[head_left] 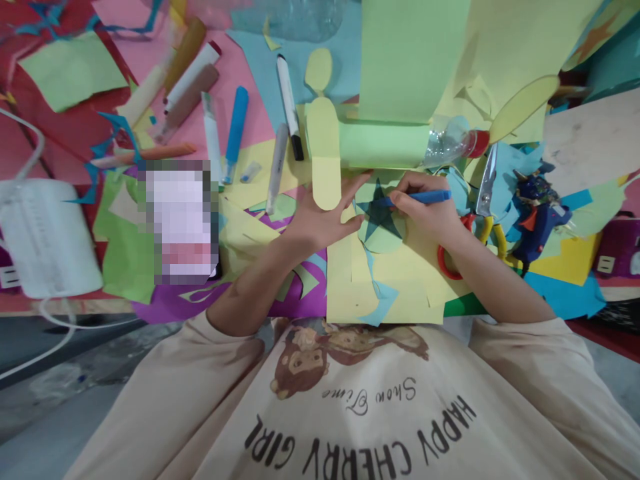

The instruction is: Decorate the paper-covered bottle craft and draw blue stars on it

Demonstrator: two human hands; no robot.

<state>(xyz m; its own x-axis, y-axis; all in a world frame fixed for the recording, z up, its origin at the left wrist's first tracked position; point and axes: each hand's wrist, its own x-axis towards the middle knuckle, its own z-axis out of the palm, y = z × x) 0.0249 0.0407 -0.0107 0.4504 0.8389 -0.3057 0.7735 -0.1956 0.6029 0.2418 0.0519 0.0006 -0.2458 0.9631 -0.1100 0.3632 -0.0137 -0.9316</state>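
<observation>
My right hand (425, 207) grips a blue marker (430, 197), its tip end over a dark blue star (377, 213). The star lies on a rounded piece of light green paper (385, 241). My left hand (313, 223) is open, fingers spread, with its fingertips near the left side of the star. A yellow oblong paper strip (324, 153) hides part of that hand. Just beyond both hands lies a clear plastic bottle (443, 145) wrapped in green paper (383, 143), with a red cap (479, 143).
Scissors (485, 183) with red handles lie beside my right forearm, near a blue glue gun (540, 233). Several markers, including a blue one (237, 133), lie at the left. A phone (214, 220) and a white power box (50, 237) with cables are farther left. Paper scraps cover the table.
</observation>
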